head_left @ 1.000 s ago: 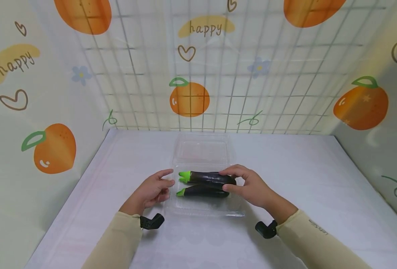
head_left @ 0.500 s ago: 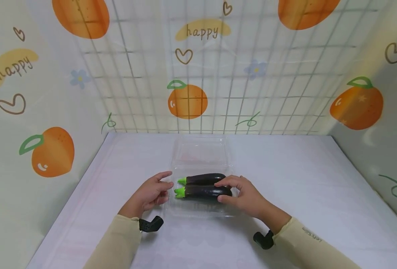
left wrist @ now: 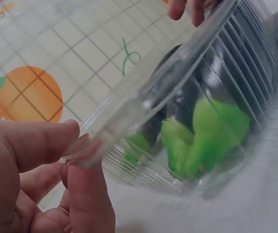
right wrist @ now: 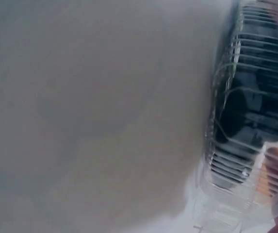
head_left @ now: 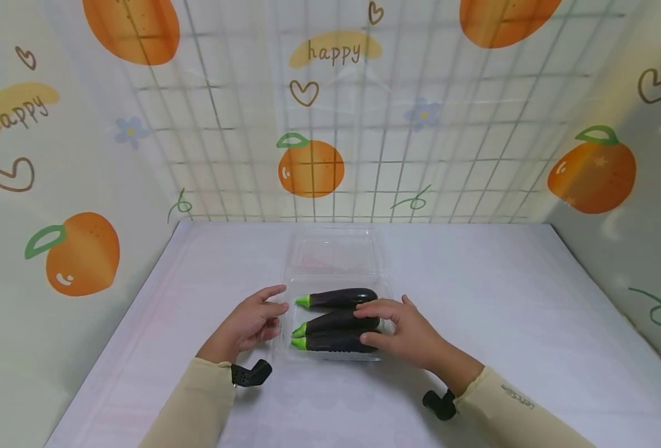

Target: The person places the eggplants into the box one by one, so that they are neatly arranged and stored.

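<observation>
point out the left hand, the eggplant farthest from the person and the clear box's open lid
Left hand (head_left: 249, 323), head view: middle of the hand
Farthest eggplant (head_left: 339, 298), head view: middle of its dark body
Open lid (head_left: 335, 251), head view: middle of its clear panel

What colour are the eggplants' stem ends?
Bright green; the stem ends show best in the left wrist view.

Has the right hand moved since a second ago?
Yes: in the head view, the right hand has moved toward the person, away from the far edge of the table.
</observation>
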